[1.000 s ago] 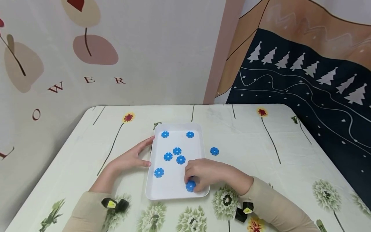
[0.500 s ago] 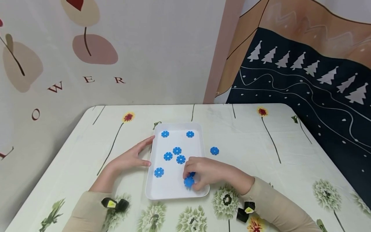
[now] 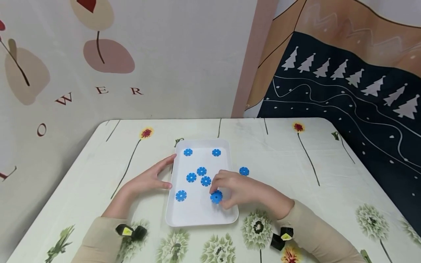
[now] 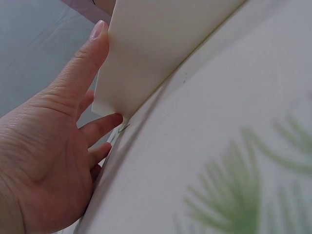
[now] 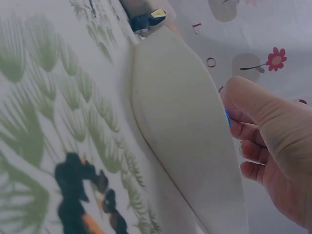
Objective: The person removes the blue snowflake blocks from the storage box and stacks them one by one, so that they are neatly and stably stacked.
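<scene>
My right hand (image 3: 237, 188) is over the right part of a white tray (image 3: 197, 217), pinching a blue notched interlocking disc (image 3: 216, 197) between thumb and fingers. A thin blue sliver of that disc (image 5: 228, 117) shows at the fingers of my right hand (image 5: 280, 141) in the right wrist view. On the tray's far side, my left hand (image 3: 148, 180) touches the left rim with extended fingertips and thumb. The left wrist view has the left hand (image 4: 53, 146) spread against the tray's outer wall (image 4: 141, 53). Three discs (image 3: 201, 171) cluster mid-tray.
Two discs lie near the tray's back corners, one at the left (image 3: 188, 152), one at the right (image 3: 216, 152). Another disc (image 3: 181, 195) sits at the front left. Outside the tray, one disc (image 3: 244, 171) lies on the flower-print tablecloth (image 3: 279, 157).
My right hand has moved away from me within the tray, carrying the disc from near the front right corner. A second disc seen under the hand is now hidden. The left hand stays put.
</scene>
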A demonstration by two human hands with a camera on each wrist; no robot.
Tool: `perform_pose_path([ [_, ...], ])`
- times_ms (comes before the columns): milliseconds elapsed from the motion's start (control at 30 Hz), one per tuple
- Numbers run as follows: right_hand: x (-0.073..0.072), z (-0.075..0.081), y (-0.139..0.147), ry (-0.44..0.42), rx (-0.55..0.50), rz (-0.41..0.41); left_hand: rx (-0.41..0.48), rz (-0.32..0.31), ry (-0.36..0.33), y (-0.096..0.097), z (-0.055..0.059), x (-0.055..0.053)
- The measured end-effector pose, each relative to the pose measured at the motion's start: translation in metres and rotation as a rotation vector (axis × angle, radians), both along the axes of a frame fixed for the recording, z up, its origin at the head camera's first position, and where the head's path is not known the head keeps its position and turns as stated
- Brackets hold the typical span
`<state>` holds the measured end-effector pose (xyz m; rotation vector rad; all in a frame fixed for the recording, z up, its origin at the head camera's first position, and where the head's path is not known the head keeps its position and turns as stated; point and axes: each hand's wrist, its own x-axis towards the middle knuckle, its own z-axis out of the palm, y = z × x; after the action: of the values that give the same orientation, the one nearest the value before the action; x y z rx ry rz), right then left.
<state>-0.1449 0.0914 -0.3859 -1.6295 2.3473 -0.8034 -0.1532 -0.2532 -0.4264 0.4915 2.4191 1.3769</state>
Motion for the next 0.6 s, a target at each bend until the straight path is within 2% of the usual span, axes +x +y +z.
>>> perform_pose_path([
  [267,-0.004,0.006,0.013,0.031,-0.048,-0.091,-0.01,0.004,0.001,0.0,0.002,0.0],
  [600,-0.011,0.006,0.033,0.05,-0.17,-0.12,-0.004,0.001,0.001,0.0,0.0,0.0],
])
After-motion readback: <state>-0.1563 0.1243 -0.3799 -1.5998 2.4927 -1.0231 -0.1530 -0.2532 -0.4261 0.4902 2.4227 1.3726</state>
